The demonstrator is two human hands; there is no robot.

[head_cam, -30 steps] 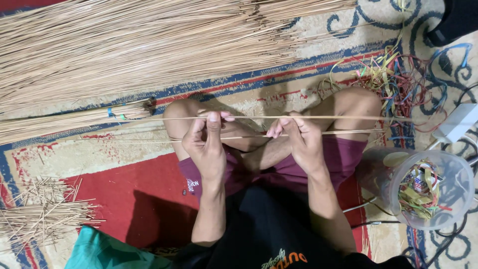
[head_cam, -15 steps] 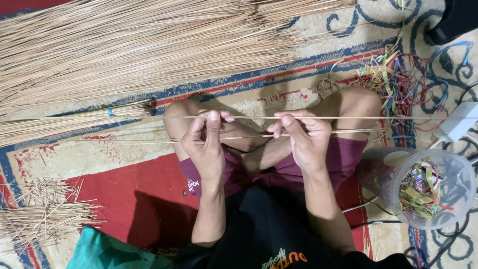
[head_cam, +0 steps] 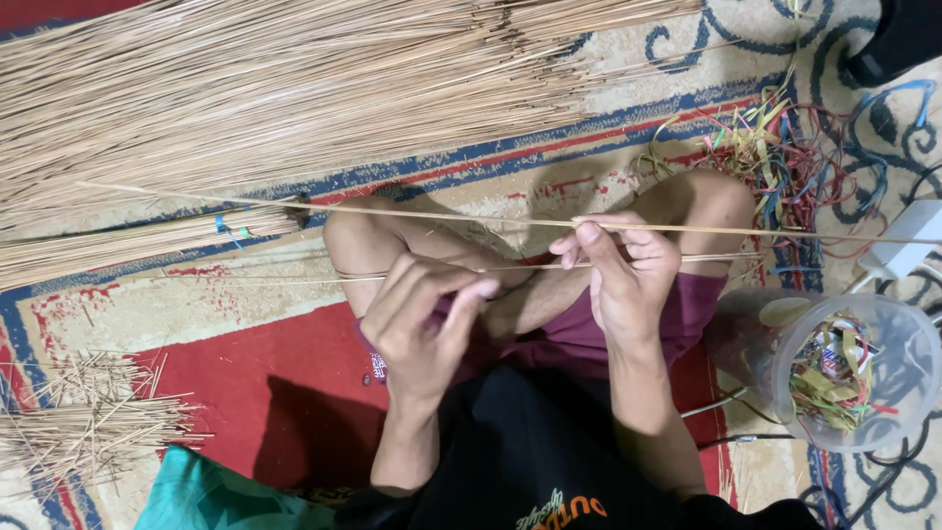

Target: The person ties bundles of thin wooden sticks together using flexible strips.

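Note:
My right hand (head_cam: 623,280) pinches a long thin stick (head_cam: 412,212) that runs level across both knees, out past the left knee and off to the right. My left hand (head_cam: 422,319) sits lower, off that stick, with its fingers bunched together. It lies over a second thin stick (head_cam: 706,259) resting across my lap; whether it grips that one is hidden. I sit cross-legged in maroon shorts on a patterned carpet (head_cam: 255,334).
A big heap of long sticks (head_cam: 294,88) fills the top. Left lies a stick bundle tied with a blue band (head_cam: 147,240), below it short cut pieces (head_cam: 88,427). A clear tub of coloured strips (head_cam: 854,373) stands right, loose coloured strips (head_cam: 785,147) above it.
My left hand has let go of the long stick and dropped towards my lap. The right hand keeps its pinch, and the stick's left end has tilted up a little.

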